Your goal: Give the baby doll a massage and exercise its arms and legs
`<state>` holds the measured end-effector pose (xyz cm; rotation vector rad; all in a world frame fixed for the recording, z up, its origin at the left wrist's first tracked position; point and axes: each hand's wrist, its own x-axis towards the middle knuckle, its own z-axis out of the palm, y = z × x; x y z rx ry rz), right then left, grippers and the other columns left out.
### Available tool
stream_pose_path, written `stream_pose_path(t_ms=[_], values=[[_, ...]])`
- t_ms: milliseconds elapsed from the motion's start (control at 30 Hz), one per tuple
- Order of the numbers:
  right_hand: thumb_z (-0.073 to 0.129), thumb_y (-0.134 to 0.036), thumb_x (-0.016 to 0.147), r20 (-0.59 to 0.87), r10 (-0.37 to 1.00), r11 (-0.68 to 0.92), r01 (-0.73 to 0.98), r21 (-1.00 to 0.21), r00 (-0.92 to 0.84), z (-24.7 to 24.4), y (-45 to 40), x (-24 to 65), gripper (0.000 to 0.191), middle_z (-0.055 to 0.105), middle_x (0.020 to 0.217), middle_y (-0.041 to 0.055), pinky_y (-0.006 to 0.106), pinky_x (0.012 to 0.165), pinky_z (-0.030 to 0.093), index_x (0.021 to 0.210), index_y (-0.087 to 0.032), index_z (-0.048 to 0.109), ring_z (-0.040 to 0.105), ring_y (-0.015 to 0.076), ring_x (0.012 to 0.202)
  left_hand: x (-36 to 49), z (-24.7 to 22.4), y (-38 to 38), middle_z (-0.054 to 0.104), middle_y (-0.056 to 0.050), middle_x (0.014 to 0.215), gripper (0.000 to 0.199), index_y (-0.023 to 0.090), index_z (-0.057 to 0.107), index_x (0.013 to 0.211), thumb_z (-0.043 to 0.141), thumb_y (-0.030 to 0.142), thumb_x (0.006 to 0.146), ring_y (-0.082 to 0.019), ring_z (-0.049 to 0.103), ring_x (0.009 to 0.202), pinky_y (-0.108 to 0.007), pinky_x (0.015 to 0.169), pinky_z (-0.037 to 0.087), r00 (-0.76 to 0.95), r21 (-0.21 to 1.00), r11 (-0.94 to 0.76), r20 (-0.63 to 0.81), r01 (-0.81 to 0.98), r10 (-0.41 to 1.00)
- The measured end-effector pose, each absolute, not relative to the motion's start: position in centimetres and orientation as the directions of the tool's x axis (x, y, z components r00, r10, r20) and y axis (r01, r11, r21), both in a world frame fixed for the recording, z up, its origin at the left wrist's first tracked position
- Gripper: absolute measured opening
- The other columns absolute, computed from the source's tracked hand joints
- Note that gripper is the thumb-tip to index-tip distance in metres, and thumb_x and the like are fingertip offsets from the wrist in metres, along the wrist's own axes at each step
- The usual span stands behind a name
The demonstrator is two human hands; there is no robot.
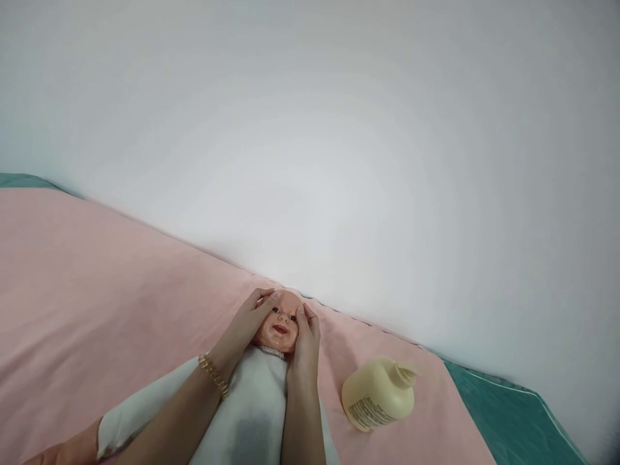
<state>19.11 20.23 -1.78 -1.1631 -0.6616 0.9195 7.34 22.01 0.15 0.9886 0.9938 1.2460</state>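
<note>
A baby doll (261,403) in a white outfit with a grey patch on its front lies on its back, face up. My left hand (254,316) cups the left side of the doll's head, the thumb on the brow by the eye. On the other side, my right hand (306,332) curves around the head, its thumb near the other eye. The doll's eyes, nose and mouth show between my hands. My forearms cover part of its body, and one of its arms stretches out at lower left. A gold bracelet (213,376) circles my left wrist.
A pale yellow pump bottle (376,395) with printed text stands to the right of the doll. Pink cloth (121,284) covers the surface, with a green mat (508,407) showing at the right corner. A white wall (339,161) rises directly behind the doll's head.
</note>
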Motion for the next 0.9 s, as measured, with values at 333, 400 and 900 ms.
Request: stream_pose_path(t_ms=[333,400,900], values=[[0.078,-0.044,0.055,-0.152,0.871,0.026,-0.353,-0.935,0.467,-1.1,20.2,18.9,0.071,0.063,0.116,0.0126,0.035,0.084,0.054,0.116,-0.016,0.053,0.063,0.0265,0.104,7.1,-0.4,22.6,0.068,-0.009,0.1,0.053,0.018,0.055,0.11,0.073,0.045,0.068,-0.024,0.067,0.09,-0.033,0.075,0.054,0.062,0.967,0.123,-0.112,-0.224,0.992],[0.077,-0.045,0.057,-0.157,0.868,0.017,-0.346,-0.938,0.47,-0.9,20.1,18.8,0.069,0.064,0.114,0.0118,0.035,0.083,0.054,0.115,-0.016,0.053,0.064,0.0259,0.102,7.1,-0.5,22.6,0.068,-0.009,0.1,0.052,0.018,0.055,0.11,0.07,0.046,0.07,-0.025,0.067,0.092,-0.035,0.077,0.053,0.056,0.969,0.108,-0.098,-0.221,0.994],[0.069,-0.038,0.06,-0.102,0.854,0.163,-0.448,-0.879,0.51,-3.0,21.2,20.0,0.044,0.067,0.115,0.0093,0.038,0.087,0.052,0.099,-0.018,0.069,0.064,0.0237,0.101,7.4,0.1,22.4,0.066,-0.011,0.115,0.04,0.016,0.063,0.105,0.058,0.037,0.071,-0.025,0.062,0.108,-0.036,0.092,0.049,-0.007,0.954,0.051,-0.055,-0.297,0.998]])
